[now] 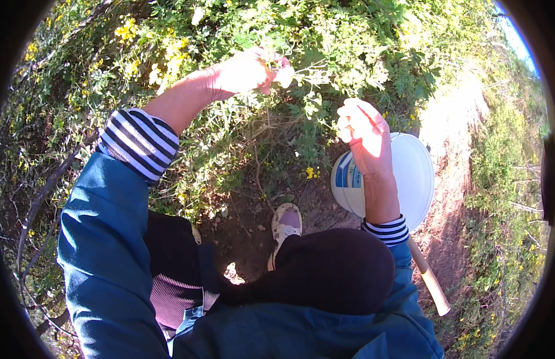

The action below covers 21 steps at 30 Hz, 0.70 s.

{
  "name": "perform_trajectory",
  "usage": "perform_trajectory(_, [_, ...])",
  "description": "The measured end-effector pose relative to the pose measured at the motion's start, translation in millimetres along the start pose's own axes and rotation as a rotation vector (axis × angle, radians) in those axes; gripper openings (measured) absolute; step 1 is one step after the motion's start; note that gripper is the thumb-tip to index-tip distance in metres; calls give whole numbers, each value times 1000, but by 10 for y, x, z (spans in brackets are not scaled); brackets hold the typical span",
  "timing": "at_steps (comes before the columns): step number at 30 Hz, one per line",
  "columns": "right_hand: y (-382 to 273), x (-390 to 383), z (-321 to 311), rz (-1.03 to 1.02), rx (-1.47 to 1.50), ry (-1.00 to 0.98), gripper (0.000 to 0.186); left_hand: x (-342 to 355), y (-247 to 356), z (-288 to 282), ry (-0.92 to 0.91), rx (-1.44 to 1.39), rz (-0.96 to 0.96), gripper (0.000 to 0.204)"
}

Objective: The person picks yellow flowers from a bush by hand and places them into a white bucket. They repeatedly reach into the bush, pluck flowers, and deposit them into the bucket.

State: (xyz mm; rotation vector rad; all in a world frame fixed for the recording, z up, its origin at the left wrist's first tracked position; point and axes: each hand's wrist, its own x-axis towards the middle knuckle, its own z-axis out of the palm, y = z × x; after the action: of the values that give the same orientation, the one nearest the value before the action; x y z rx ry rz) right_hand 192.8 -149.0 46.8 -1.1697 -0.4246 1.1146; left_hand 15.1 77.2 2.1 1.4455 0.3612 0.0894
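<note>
Left fingers (pixel 267 70) pinching plant stems (pixel 313 75), right fingers (pixel 349 113) curled, hold unclear, white bucket (pixel 414 176) nearby

Bright sun falls on an overgrown patch of open ground, whether garden, field edge or wild scrub cannot be told. Leafy green plants (pixel 349 48) crowd the upper part of the view, dotted with yellow flowers (pixel 126 30), while bare woody branches (pixel 43 194) curve along the left. Brown soil (pixel 238 206) shows underfoot, and a strip of reddish earth (pixel 454 179) runs past a white bucket (pixel 414 179) and a wooden handle (pixel 430 278). Blue sky (pixel 518 42) edges the upper right.
</note>
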Motion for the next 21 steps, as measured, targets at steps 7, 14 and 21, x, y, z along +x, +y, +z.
perform_trajectory(7, [-26,150,351,-49,-985,-132,34,-16,65,80,24,159,-129,27])
perform_trajectory(14, [64,244,531,32,-906,-88,23,-51,148,132,22,75,-74,36])
perform_trajectory(21, [12,187,468,-109,-550,-162,12,-9,67,381,-90,-215,-21,41])
